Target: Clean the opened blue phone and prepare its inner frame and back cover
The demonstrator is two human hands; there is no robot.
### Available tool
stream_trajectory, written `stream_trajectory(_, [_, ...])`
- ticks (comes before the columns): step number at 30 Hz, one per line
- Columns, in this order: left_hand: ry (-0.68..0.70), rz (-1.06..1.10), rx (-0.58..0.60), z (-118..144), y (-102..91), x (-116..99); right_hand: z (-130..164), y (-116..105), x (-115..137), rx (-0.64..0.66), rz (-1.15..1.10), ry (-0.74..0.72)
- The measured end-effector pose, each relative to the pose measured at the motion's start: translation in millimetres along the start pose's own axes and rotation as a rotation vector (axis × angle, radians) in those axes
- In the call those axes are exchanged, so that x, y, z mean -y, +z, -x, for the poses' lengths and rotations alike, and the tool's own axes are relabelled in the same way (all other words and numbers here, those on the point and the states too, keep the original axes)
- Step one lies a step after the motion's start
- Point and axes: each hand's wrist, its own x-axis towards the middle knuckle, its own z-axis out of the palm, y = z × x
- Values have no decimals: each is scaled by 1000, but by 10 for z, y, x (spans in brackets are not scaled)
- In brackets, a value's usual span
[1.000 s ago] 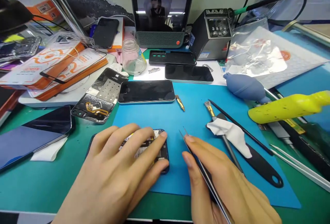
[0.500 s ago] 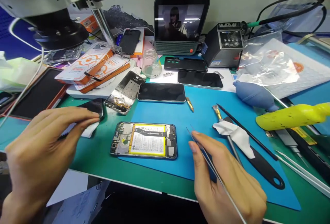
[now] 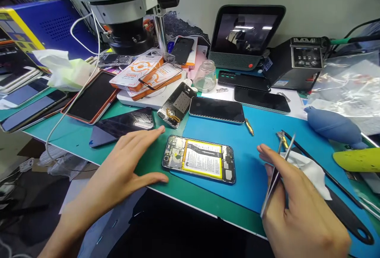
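Opened phone [image 3: 204,159] lies between spread left hand [image 3: 128,165] and right hand [image 3: 299,204] gripping tweezers [image 3: 273,182].

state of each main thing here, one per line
opened phone: cover off, battery exposed
left hand: open, empty
tweezers: tips apart, in right hand
glass jar: upright, lid off
standing display: screen dark, reflecting lights
yellow bottle: lying down
blue blower: lying down

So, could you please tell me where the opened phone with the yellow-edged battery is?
In the head view, the phone lies below centre, across the left edge of the blue mat, between the left hand and the right hand.
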Motion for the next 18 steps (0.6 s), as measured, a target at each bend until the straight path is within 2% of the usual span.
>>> stream_trajectory(4, [-12, 83, 59, -97, 45, -56, -10, 29, 13, -89, 53, 10])
stream_trajectory(8, [-12, 190, 84, -138, 40, -47, -13, 25, 20, -97, 57, 19])
stream_trajectory(18, [69, 652, -61, -34, 124, -203, -13, 5, 44, -87, 78, 29])
